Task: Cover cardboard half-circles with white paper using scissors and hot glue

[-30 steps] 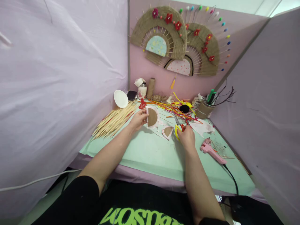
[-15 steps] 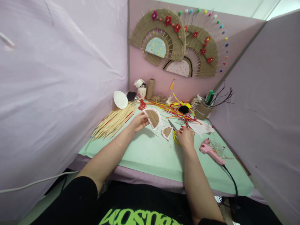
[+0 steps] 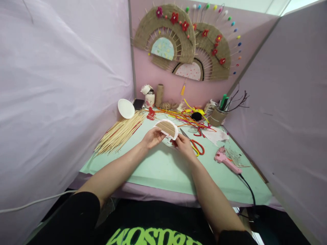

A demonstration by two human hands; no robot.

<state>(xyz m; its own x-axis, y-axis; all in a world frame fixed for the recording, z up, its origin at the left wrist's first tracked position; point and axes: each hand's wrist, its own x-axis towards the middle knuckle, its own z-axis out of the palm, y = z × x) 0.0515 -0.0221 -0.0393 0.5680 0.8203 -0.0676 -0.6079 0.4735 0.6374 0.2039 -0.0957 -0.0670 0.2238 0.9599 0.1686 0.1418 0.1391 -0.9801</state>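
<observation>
A half-circle of brown cardboard (image 3: pixel 166 128) with a white folded edging is held up above the table, its curved side away from me. My left hand (image 3: pixel 154 137) pinches its left end near the straight edge. The fingers of my right hand (image 3: pixel 183 145) close on its right corner. Just right of that hand, scissors (image 3: pixel 200 147) with red and yellow handles lie on the table, partly covered by the hand. White scraps show under the cardboard. The smaller cardboard piece is hidden by my hands.
Thin wooden sticks (image 3: pixel 120 132) are heaped at left beside a white bowl (image 3: pixel 126 109). Colourful pipe cleaners (image 3: pixel 178 115) lie at the back. A pink glue gun (image 3: pixel 227 160) with a cord rests at right. Pens and twigs stand in a brown holder (image 3: pixel 217 116). Decorated fans (image 3: pixel 189 37) hang behind.
My right hand has let go of the scissors and moved left to the half-circle. The half-circle has turned so its straight edge faces me more. The view has shifted slightly.
</observation>
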